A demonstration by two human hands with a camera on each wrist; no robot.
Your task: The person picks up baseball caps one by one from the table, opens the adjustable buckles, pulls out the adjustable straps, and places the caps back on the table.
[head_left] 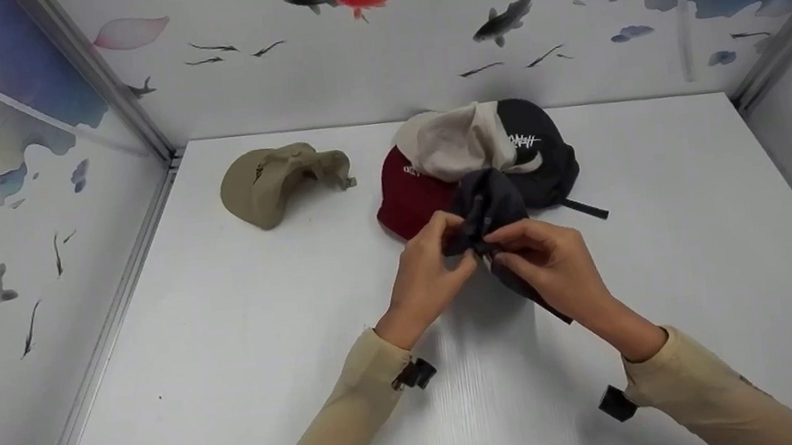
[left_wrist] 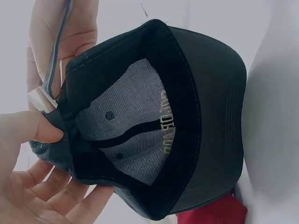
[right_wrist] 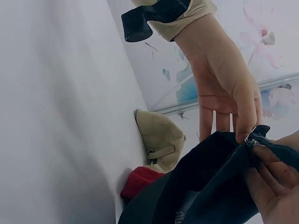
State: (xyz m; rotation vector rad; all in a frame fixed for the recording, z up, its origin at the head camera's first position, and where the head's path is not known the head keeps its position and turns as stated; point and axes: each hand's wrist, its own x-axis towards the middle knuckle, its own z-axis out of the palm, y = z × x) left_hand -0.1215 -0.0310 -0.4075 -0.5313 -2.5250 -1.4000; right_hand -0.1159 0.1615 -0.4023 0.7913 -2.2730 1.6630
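Both hands hold a dark navy baseball cap [head_left: 488, 200] above the table, by its back strap. My left hand [head_left: 427, 275] pinches the cap's rear edge beside the metal buckle [left_wrist: 43, 99], thumb inside and fingers beneath. My right hand [head_left: 556, 263] pinches the strap [left_wrist: 57, 44] near that buckle. In the left wrist view the cap's inside faces the camera, with mesh lining [left_wrist: 128, 121] and the brim [left_wrist: 217, 112] pointing away. The right wrist view shows both thumbs close together at the buckle.
Behind the held cap lie a maroon cap [head_left: 404, 199], a cream cap [head_left: 451, 144] and a black cap [head_left: 532, 134] with a loose strap, overlapping one another. A khaki cap [head_left: 259, 186] lies apart at the back left. Printed panels enclose the white table [head_left: 232, 363].
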